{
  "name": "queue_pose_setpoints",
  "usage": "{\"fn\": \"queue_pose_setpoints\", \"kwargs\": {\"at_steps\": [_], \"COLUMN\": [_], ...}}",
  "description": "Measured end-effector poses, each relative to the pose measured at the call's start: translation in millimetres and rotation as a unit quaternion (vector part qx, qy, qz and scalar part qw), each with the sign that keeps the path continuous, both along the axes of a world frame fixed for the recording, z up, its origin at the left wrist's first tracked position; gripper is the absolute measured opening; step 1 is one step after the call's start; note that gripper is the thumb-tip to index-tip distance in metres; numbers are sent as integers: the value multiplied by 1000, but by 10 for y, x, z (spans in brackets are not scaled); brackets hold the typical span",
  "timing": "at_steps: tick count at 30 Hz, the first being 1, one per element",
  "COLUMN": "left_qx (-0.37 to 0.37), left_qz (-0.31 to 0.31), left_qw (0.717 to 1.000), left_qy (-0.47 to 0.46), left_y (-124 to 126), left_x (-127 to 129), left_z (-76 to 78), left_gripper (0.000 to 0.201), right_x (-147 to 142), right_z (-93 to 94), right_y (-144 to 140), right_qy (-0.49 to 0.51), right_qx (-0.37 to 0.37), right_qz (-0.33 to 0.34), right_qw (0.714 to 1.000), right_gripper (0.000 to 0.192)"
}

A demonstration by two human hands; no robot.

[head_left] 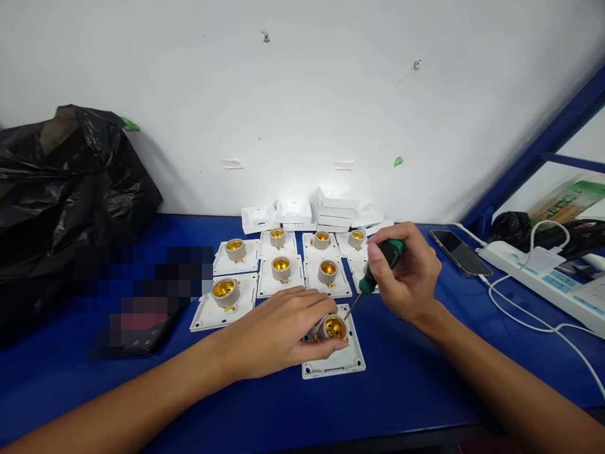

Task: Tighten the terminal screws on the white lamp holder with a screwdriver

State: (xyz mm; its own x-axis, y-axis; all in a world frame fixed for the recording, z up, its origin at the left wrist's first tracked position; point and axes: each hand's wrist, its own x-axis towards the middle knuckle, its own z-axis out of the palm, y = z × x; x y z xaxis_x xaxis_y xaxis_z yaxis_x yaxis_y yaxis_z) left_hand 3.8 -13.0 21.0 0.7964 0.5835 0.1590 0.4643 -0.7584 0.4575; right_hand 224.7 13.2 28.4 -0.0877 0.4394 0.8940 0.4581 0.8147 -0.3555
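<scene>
A white square lamp holder plate with a brass-lined socket lies on the blue table near the front. My left hand rests on it and grips the socket from the left. My right hand holds a green-and-black screwdriver, tilted down to the left, its thin metal tip touching the socket's right side.
Several more lamp holder plates lie in rows behind, with a stack of white covers by the wall. A black plastic bag sits at left, a phone and a white power strip with cables at right.
</scene>
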Motion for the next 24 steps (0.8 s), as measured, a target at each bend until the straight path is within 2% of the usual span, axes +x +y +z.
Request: {"fn": "queue_pose_setpoints", "kwargs": {"at_steps": [14, 24], "left_qx": [6, 4], "left_qz": [-4, -3], "left_qw": [1000, 1000], "left_qy": [9, 10], "left_y": [0, -3], "left_x": [4, -1], "left_z": [13, 7], "left_gripper": [23, 23], "right_x": [-6, 28], "right_z": [-16, -3], "right_y": [44, 37], "right_qy": [-36, -10], "right_qx": [-18, 3], "right_qz": [19, -1], "right_qw": [999, 1000], "right_gripper": [9, 10]}}
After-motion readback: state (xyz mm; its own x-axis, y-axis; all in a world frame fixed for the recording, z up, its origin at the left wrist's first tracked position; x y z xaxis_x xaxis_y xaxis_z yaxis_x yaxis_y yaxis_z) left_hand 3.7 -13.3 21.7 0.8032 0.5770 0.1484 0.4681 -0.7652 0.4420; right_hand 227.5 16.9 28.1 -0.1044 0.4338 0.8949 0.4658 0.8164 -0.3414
